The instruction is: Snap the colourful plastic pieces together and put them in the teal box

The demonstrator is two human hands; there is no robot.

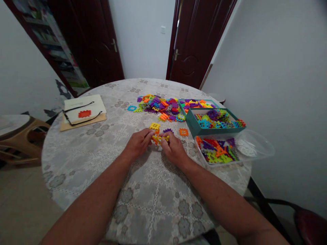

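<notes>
Near the middle of the table, my left hand [139, 142] and my right hand [174, 147] are closed around one small cluster of yellow and orange interlocking plastic blocks [156, 139]. My left fingers pinch its left side, while the right thumb and fingers grip a yellow part on the other side. Fingers hide some of the cluster. Just beyond it is a yellow square block [154, 126]; I cannot tell whether it is joined on. A purple block [168, 130] lies behind my right hand, and an orange square block [183, 132] lies to its right.
A heap of mixed blocks [160, 104] lies farther back. At right stand a green box [212, 130] and a clear plastic tub [217, 164], both holding blocks. Glasses [76, 124] and an orange block [84, 114] rest on papers [100, 102] at left, on the round table's patterned cloth [84, 163].
</notes>
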